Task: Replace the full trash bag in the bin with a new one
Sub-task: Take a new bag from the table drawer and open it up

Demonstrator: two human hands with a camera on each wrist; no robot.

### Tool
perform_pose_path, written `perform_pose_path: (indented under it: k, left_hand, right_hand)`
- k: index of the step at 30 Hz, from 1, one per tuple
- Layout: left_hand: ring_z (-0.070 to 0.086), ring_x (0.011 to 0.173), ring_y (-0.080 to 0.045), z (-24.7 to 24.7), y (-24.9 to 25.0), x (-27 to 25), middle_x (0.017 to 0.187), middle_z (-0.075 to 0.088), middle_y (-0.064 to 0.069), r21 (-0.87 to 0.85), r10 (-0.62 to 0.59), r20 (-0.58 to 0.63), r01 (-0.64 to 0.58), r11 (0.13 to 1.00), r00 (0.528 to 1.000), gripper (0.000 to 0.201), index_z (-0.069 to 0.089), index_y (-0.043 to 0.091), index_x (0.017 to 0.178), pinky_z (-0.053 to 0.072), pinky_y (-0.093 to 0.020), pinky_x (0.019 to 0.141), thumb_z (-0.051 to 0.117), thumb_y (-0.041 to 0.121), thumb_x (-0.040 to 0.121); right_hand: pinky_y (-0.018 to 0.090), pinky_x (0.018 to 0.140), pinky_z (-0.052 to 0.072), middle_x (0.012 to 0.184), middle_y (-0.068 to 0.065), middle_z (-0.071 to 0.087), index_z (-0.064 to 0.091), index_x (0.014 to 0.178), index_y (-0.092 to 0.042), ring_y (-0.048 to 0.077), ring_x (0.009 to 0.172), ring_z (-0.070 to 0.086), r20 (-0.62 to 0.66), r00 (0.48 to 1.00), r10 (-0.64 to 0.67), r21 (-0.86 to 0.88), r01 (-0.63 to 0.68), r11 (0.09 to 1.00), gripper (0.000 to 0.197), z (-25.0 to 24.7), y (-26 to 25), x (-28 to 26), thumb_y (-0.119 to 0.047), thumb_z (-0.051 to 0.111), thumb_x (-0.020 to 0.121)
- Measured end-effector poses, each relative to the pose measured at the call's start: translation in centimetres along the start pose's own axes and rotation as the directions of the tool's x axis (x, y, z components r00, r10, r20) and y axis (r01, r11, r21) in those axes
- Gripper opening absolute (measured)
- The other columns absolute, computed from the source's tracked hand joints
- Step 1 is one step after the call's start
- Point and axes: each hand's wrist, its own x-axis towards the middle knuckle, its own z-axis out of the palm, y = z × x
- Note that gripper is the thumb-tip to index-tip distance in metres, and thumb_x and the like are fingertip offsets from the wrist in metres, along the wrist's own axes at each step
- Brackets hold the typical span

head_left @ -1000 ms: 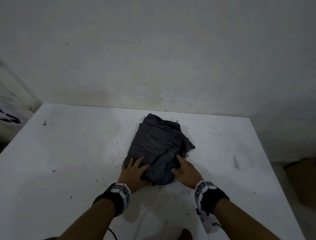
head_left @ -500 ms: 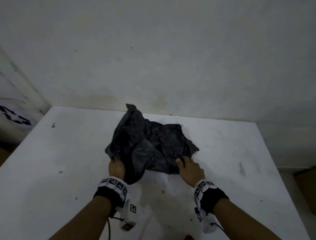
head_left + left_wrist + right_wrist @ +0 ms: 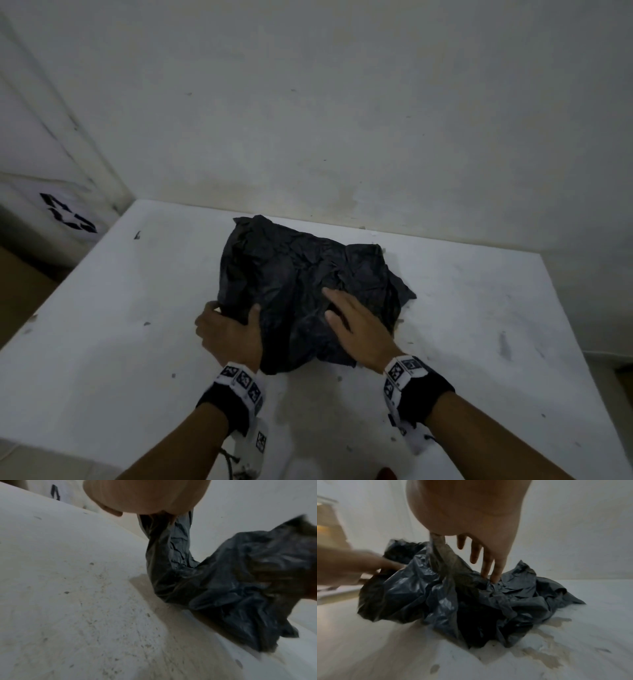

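A crumpled black trash bag (image 3: 301, 274) lies in the middle of the white table (image 3: 137, 308). My left hand (image 3: 236, 311) grips the bag's near left edge, thumb on top; in the left wrist view a twisted length of the bag (image 3: 168, 547) rises into that hand (image 3: 154, 516). My right hand (image 3: 346, 315) lies on the bag's near right part. In the right wrist view its fingers (image 3: 493, 568) point straight down onto the plastic (image 3: 453, 601), while a fold of it is pinched up at the thumb side. No bin is in view.
A bare white wall (image 3: 342, 120) runs right behind the table. A white box with a black marking (image 3: 68, 216) stands off the table's left side, above brown flooring (image 3: 20, 281). Brownish stains (image 3: 547, 649) mark the tabletop near the bag.
The folded bag was pulled open. My left hand lifted its left side up, then lowered it; the bag now lies wider. My right hand slid forward onto the bag.
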Motion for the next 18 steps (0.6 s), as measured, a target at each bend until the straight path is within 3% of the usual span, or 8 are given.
perform_pose_path:
  k: [3,6,8,11,13,14,16,18]
  left_hand:
    - [0.051,0.096,-0.028,-0.2,0.8,-1.5,0.101,0.054,-0.014,-0.119,0.142,0.048,-0.135,0.984,0.989,0.041,0.051,0.005,0.103,0.045,-0.039,0.083,0.076,0.027,0.079]
    - [0.058,0.08,-0.028,-0.1,1.0,-0.9,0.078,0.057,-0.005,-0.265,-0.043,0.157,0.084,0.961,0.987,0.028,0.05,0.008,0.09,0.042,-0.029,0.061,0.068,0.028,0.084]
    - [0.06,0.079,-0.03,-0.3,0.5,1.1,0.076,0.059,-0.007,-0.26,-0.202,0.157,0.238,0.936,0.967,0.028,0.056,0.004,0.091,0.041,-0.029,0.06,0.069,0.027,0.084]
    - [0.063,0.068,-0.025,-0.4,-0.9,3.8,0.086,0.068,-0.025,-0.272,-0.186,0.205,0.238,0.933,0.961,0.05,0.062,-0.005,0.103,0.039,-0.02,0.048,0.085,0.023,0.069]
    - [0.061,0.1,-0.031,-0.2,-0.2,3.1,0.122,0.056,-0.03,-0.152,-0.269,0.193,0.299,0.942,0.944,0.063,0.045,-0.011,0.126,0.049,-0.031,0.074,0.074,0.023,0.082]
    - [0.055,0.112,-0.035,0.0,0.1,2.4,0.129,0.048,-0.029,-0.101,-0.253,0.181,0.273,0.957,0.951,0.059,0.041,-0.01,0.127,0.045,-0.036,0.088,0.069,0.022,0.086]
    - [0.05,0.11,-0.038,0.7,1.4,0.6,0.122,0.047,-0.025,-0.02,0.007,0.135,-0.004,1.0,0.991,0.039,0.049,-0.003,0.112,0.041,-0.04,0.091,0.066,0.022,0.088]
    - [0.051,0.106,-0.036,1.4,2.2,-0.9,0.116,0.051,-0.018,0.07,0.362,0.256,-0.391,0.918,0.896,0.028,0.054,0.006,0.102,0.043,-0.041,0.086,0.059,0.029,0.087]
  right_hand:
    - [0.053,0.113,0.029,0.163,-0.012,0.0,0.02,0.146,-0.052,0.036,0.146,0.018,0.273,0.955,0.117,-0.275,-0.039,0.961,0.055,1.5,0.7,-0.3,-0.056,0.037,0.094]
    - [0.063,0.112,0.019,0.163,-0.014,-0.003,0.03,0.146,-0.043,0.045,0.146,0.003,0.409,0.854,0.321,-0.439,-0.124,0.89,0.054,1.8,1.9,-0.8,-0.056,0.037,0.094]
    - [0.062,0.113,0.018,0.163,-0.012,0.001,0.029,0.149,-0.037,0.044,0.146,0.004,0.401,0.811,0.426,-0.495,-0.199,0.846,0.056,1.4,2.7,-1.3,-0.053,0.036,0.096]
    - [0.045,0.106,0.037,0.149,0.003,0.039,0.052,0.132,-0.027,0.036,0.137,0.035,0.341,0.803,0.488,-0.533,-0.263,0.804,0.042,0.1,3.1,-1.7,-0.041,0.042,0.094]
    - [0.033,0.086,0.045,0.109,0.008,0.061,0.062,0.086,-0.021,0.033,0.116,0.057,0.252,0.858,0.448,-0.443,-0.309,0.841,0.017,-0.8,3.0,-1.5,-0.029,0.048,0.09]
    - [0.033,0.085,0.047,0.106,0.008,0.062,0.06,0.081,-0.023,0.032,0.111,0.059,0.18,0.891,0.417,-0.405,-0.319,0.857,0.013,-1.2,3.0,-1.3,-0.026,0.049,0.087]
    - [0.041,0.097,0.045,0.129,0.007,0.056,0.059,0.114,-0.023,0.033,0.119,0.053,-0.002,0.936,0.352,-0.365,-0.328,0.871,0.027,-1.7,2.8,-0.8,-0.025,0.046,0.091]
    - [0.051,0.109,0.034,0.154,0.003,0.031,0.038,0.142,-0.026,0.037,0.138,0.032,-0.076,0.924,0.374,-0.3,-0.379,0.876,0.043,-1.8,2.6,-0.5,-0.033,0.035,0.099]
